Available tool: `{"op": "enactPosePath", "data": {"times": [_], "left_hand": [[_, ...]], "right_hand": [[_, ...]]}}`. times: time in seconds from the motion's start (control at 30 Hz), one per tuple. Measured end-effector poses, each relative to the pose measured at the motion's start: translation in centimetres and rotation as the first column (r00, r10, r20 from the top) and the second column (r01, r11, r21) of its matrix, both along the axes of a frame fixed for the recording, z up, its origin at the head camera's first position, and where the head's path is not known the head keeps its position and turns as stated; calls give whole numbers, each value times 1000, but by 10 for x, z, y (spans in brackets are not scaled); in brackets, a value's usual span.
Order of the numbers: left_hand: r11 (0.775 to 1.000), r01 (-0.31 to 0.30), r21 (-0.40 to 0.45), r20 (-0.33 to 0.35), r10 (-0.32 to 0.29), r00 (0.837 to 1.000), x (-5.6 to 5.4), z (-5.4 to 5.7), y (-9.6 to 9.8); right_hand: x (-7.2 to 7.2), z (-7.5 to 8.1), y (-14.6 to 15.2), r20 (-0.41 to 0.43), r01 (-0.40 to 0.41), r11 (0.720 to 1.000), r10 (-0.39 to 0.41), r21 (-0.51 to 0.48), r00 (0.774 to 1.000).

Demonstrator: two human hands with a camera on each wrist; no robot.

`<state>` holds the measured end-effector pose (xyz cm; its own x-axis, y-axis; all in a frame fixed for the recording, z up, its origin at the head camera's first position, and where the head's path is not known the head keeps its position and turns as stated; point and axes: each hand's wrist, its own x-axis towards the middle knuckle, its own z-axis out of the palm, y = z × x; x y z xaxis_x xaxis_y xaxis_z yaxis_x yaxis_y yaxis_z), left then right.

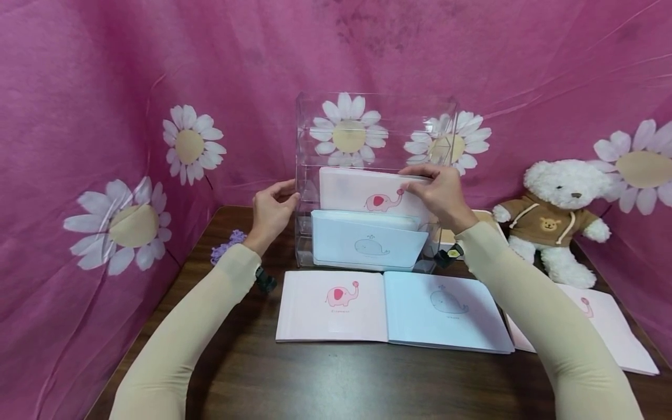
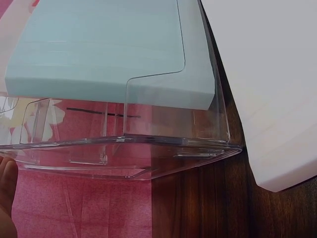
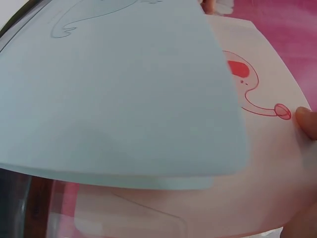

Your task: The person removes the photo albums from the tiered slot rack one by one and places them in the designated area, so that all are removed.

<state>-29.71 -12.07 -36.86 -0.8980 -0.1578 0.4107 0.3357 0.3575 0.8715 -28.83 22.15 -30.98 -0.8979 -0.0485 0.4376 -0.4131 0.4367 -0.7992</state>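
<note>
A clear tiered display rack (image 1: 375, 111) stands upright on the table. My right hand (image 1: 443, 195) pinches a pink elephant booklet (image 1: 343, 189) by its upper right corner, thumb on the front cover. That booklet stands in the rack, its lower part hidden behind light blue whale booklets (image 1: 336, 242) in the front tier. At the rack's left side edge, my left hand (image 1: 274, 211) holds on with thumb and fingers. Only a bit of the left hand (image 2: 6, 193) shows in the left wrist view. In the right wrist view, the right thumb (image 3: 308, 123) lies beside the elephant's trunk.
Before the rack, a pink booklet (image 1: 310, 309) and a blue booklet (image 1: 451, 321) lie side by side. Another pink booklet (image 1: 619, 332) lies at right, partly under my sleeve. A teddy bear (image 1: 551, 221) sits at back right. Purple flowers (image 1: 228, 245) lie at left.
</note>
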Motion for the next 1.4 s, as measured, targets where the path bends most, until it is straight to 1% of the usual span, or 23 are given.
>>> {"op": "enactPosePath", "data": {"times": [0.1, 0.2, 0.33, 0.4, 0.5, 0.57, 0.63, 0.67, 0.8, 0.83, 0.87, 0.9, 0.97, 1.0, 1.03, 1.07, 1.1, 1.17, 1.2, 1.27, 1.3, 1.37, 1.4], "left_hand": [[1000, 0, -3, -9, 0, 1000, 0, 0, 0], [1000, 0, -9, -4, 0, 1000, 0, -1, 0], [1000, -5, -13, 6, 5, 1000, 0, -1, 0], [1000, -4, -13, 5, 4, 1000, 0, -2, 0], [1000, 4, -10, -3, -4, 1000, 0, -2, 1], [1000, 7, -7, -5, -7, 1000, 0, -2, 0], [1000, 6, -7, -5, -6, 1000, 0, -1, 0], [1000, 5, -10, -4, -5, 1000, 0, -1, 0], [1000, 2, -21, 2, -2, 1000, -1, -1, 1], [1000, 2, -22, 2, -2, 1000, -2, -1, 0], [1000, 3, -19, 0, -3, 1000, -2, 0, 0], [1000, 3, -17, 0, -3, 1000, -2, 0, 0], [1000, 3, -17, -8, -3, 1000, -2, 1, -1], [1000, 3, -15, -12, -3, 1000, -2, 1, -1], [1000, 2, -17, -15, -2, 1000, -2, 1, -2], [1000, 0, -19, -19, -1, 1000, -1, 1, -2], [1000, -3, -23, -23, 3, 1000, -1, 1, -3], [1000, -9, -29, -31, 8, 1000, 0, 1, -3], [999, -10, -31, -31, 9, 999, 0, 1, -3], [999, -11, -36, -27, 10, 1000, 0, 1, -2], [999, -10, -38, -25, 9, 1000, 1, 1, -2], [999, -3, -40, -18, 2, 1000, 0, 1, -2], [999, 0, -40, -15, 0, 1000, 0, 1, -2]], "right_hand": [[3, 5, 1, -47, 18, 1000, -19, -22, 999], [7, 13, 2, -75, 40, 998, -44, -54, 996], [13, 26, 6, -133, 52, 988, -72, -147, 988], [17, 33, 9, -167, 42, 974, -80, -221, 983], [23, 45, 15, -228, -5, 937, -80, -351, 970], [27, 51, 20, -264, -46, 899, -79, -437, 961], [32, 57, 25, -304, -94, 850, -81, -518, 949], [34, 60, 27, -336, -117, 836, -84, -536, 938], [47, 66, 35, -424, -221, 741, -94, -634, 901], [51, 66, 37, -440, -241, 726, -94, -644, 893], [55, 66, 39, -444, -255, 713, -89, -653, 891], [60, 65, 41, -425, -269, 671, -76, -691, 902], [70, 60, 45, -381, -289, 610, -23, -738, 924], [75, 56, 46, -352, -295, 583, 16, -757, 936], [81, 52, 48, -328, -304, 560, 61, -771, 943], [87, 47, 49, -296, -303, 545, 104, -782, 950], [93, 43, 50, -267, -307, 528, 152, -792, 952], [103, 32, 51, -213, -310, 551, 233, -775, 949], [108, 27, 50, -182, -305, 571, 263, -763, 948], [119, 16, 49, -108, -279, 617, 300, -736, 948], [124, 10, 48, -71, -266, 633, 316, -727, 946], [135, -2, 46, 7, -244, 670, 348, -702, 937], [140, -9, 44, 46, -231, 694, 356, -682, 933]]}}
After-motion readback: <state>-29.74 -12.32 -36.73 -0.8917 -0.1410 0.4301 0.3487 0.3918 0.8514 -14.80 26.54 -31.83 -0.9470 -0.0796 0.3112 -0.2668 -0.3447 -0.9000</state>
